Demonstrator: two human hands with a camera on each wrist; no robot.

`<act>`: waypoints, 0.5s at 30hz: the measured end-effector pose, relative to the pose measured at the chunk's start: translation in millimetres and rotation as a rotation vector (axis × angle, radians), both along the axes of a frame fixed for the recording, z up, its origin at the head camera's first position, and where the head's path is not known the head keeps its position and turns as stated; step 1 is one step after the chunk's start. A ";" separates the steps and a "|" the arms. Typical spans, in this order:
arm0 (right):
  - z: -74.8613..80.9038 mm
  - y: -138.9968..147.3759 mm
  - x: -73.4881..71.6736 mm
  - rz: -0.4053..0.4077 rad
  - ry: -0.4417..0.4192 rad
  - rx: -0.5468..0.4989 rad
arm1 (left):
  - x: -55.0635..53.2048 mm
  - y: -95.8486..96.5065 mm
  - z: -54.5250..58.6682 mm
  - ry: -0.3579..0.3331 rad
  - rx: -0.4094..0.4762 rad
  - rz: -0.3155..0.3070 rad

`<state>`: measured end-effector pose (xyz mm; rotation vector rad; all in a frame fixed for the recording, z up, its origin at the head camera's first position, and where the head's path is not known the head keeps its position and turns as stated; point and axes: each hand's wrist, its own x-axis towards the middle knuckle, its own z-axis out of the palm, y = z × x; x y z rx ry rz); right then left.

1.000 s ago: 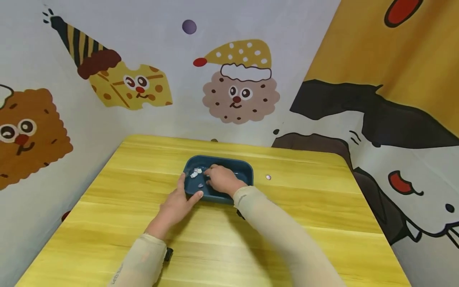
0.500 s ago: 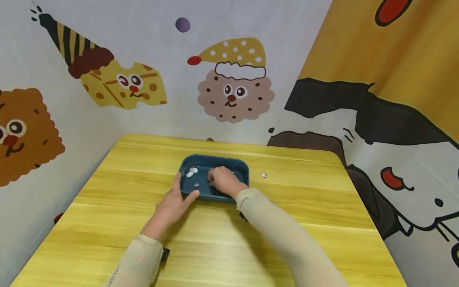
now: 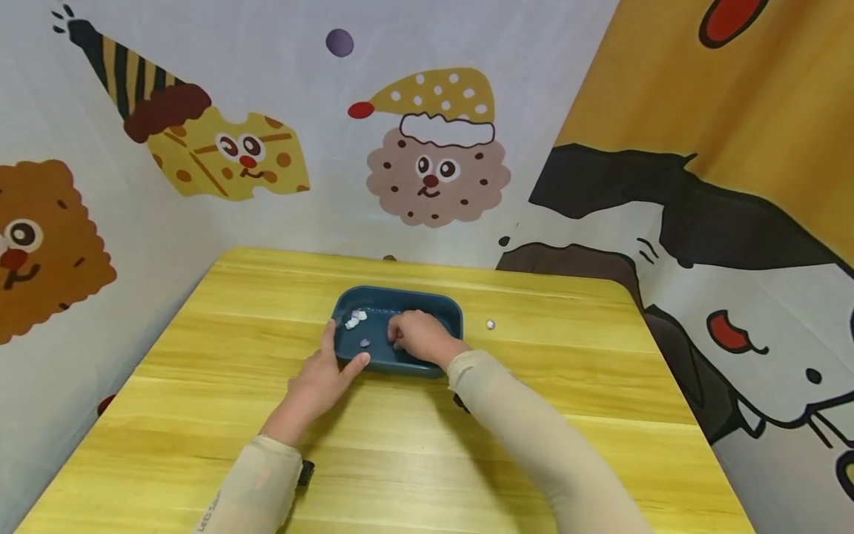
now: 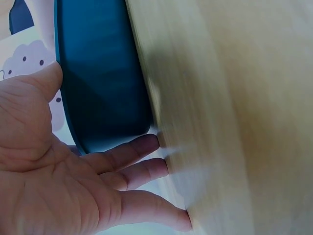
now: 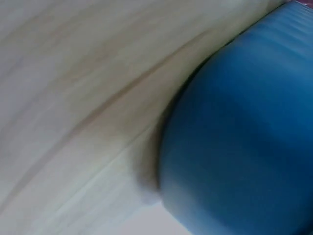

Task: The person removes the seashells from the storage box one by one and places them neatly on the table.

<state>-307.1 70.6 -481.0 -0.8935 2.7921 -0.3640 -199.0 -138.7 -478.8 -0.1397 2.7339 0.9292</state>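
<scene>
A dark blue rectangular tray stands on the table. At its left end is my left hand, fingers spread and fairly straight. Its thumb touches the front rim; in the left wrist view, fingers of the left hand reach down to the tabletop beside the tray. My right hand is inside the tray's right half, fingers curled down; whether they pinch anything is hidden. Small white pieces lie bunched in the tray's left part, and one greyish-purple piece sits nearer the front. The right wrist view shows only the tray's outside wall.
One small pale round piece lies on the yellow wood-grain table, right of the tray. Behind the table hangs a white backdrop with cartoon figures.
My right hand has drawn back rightward from the white pieces inside the tray, its fingers now more curled. The left hand stays at the tray's left end. The head view has shifted slightly.
</scene>
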 end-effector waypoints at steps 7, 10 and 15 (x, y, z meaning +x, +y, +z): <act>0.3 16.3 2.0 0.080 0.088 0.000 | 0.0 0.8 -0.4 0.017 -0.011 -0.002; 6.3 21.3 0.9 0.045 0.084 -0.047 | 0.4 0.8 -0.7 0.016 -0.010 -0.005; 15.7 25.8 -3.7 -0.096 0.018 -0.174 | 0.6 -0.6 -0.7 0.012 -0.001 -0.005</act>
